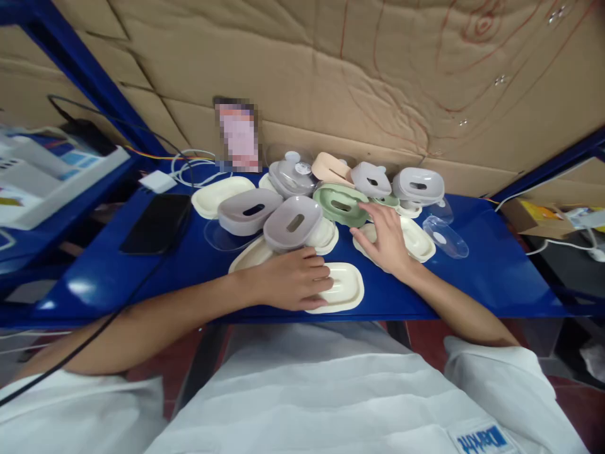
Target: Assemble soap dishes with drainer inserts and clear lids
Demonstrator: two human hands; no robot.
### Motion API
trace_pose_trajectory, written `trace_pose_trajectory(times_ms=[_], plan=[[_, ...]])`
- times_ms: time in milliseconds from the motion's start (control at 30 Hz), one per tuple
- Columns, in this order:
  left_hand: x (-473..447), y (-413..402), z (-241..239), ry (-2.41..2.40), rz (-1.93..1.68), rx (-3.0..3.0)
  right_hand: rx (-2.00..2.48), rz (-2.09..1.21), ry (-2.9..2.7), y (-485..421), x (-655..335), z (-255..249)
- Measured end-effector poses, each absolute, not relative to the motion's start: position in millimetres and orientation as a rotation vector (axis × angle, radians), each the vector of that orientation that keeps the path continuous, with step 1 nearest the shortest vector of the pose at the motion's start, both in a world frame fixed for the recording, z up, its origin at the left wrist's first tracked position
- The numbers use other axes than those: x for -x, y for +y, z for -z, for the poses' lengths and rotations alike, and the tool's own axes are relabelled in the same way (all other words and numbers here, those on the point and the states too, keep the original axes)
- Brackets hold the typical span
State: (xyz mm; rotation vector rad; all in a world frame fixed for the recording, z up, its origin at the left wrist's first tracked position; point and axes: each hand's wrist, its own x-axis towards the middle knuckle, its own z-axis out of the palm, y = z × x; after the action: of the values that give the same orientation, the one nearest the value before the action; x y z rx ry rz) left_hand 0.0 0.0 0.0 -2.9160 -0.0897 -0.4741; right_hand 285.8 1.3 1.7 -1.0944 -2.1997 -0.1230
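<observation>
My left hand [295, 277] lies palm down on a cream oval tray [347, 287] at the front edge of the blue shelf [491, 271], fingers curled over its left part. My right hand [387, 239] rests flat, fingers stretched out, on another cream tray [418, 239], its fingertips near a green oval lid [340, 205]. Grey oval lids [293, 224] with slots lie just behind my left hand.
Several more grey, peach and cream plastic parts [373, 180] crowd the back of the shelf against the cardboard wall. A clear cover [447, 236] lies at the right. A black phone [155, 221], a white charger [158, 181] and cables sit at the left.
</observation>
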Motion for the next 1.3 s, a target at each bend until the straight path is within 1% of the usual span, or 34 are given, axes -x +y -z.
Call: trace_pose_trajectory(times_ms=[33, 133, 267, 467, 533, 700, 900, 1067, 1133, 1200, 1300], plan=[[-1, 0, 2, -0.09, 0.47, 2.925, 1.165, 0.162, -2.12, 7, -288, 0], [-2, 1, 4, -0.095, 0.475, 2.893, 1.246, 0.124, -1.987, 19, -292, 6], [-3, 3, 1, -0.116, 0.455, 2.799, 1.317, 0.095, -1.932, 29, -296, 9], [-3, 4, -2, -0.161, 0.514, 2.693, 1.339, -0.13, -2.01, 39, -308, 11], [-2, 4, -4, -0.166, 0.527, 2.674, 1.293, -0.163, -2.07, 35, -313, 5], [-2, 2, -9, -0.069, 0.518, 2.62, 1.173, -0.402, -2.343, 18, -334, -28], [-3, 3, -6, -0.055, 0.555, 2.596, 1.216, -0.373, -2.462, -5, -351, -65], [7, 5, -14, -0.047, 0.832, 2.5, 1.058, -0.405, -2.673, -29, -331, -72], [12, 3, -20, -0.056, 0.88, 2.509, 1.0, -0.409, -2.728, -34, -322, -70], [14, 0, -24, -0.045, 0.811, 2.606, 0.982, -0.418, -2.753, -36, -318, -67], [13, -3, -25, -0.02, 0.61, 2.726, 0.975, -0.438, -2.769, -36, -317, -67]])
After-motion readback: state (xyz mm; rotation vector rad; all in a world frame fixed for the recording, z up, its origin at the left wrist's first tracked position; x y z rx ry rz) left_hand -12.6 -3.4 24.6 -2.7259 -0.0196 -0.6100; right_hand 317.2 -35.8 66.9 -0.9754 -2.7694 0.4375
